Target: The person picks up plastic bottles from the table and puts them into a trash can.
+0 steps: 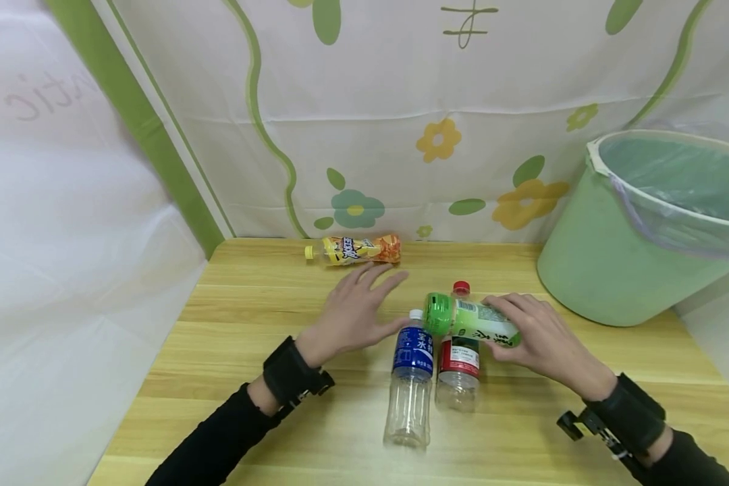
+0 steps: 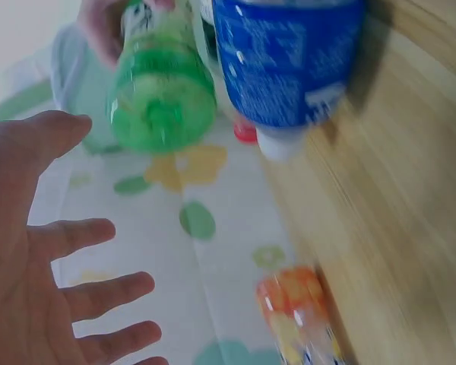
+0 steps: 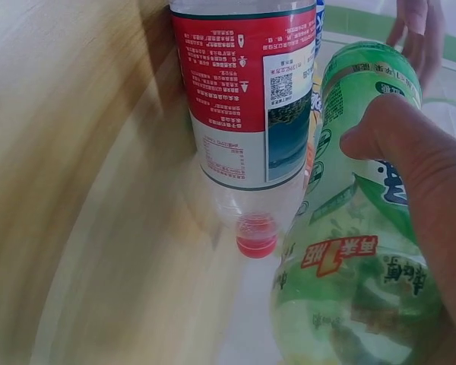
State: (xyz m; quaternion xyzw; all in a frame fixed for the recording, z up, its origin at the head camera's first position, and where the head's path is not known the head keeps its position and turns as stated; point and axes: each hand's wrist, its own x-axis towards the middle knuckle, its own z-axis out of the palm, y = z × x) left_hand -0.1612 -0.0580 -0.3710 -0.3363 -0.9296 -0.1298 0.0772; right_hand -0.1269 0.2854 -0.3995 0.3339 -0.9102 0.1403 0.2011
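In the head view my right hand (image 1: 541, 337) grips a green-labelled drink bottle (image 1: 470, 317), holding it sideways above a red-labelled bottle (image 1: 458, 364) with a red cap. The bottle's green end points left, toward my left hand (image 1: 352, 310). That hand hovers with fingers spread and holds nothing; the left wrist view shows its palm and fingers apart from the bottles. Close by its thumb lies a clear bottle with a blue label (image 1: 412, 354) and white cap. In the right wrist view my thumb (image 3: 410, 152) presses along the green bottle's side.
A yellow-and-orange labelled bottle (image 1: 358, 250) lies at the back edge of the wooden table (image 1: 261, 418), cap to the left. A light green bin (image 1: 607, 263) with a clear liner stands at the right. Behind the table hangs a flower-patterned cloth (image 1: 364, 148).
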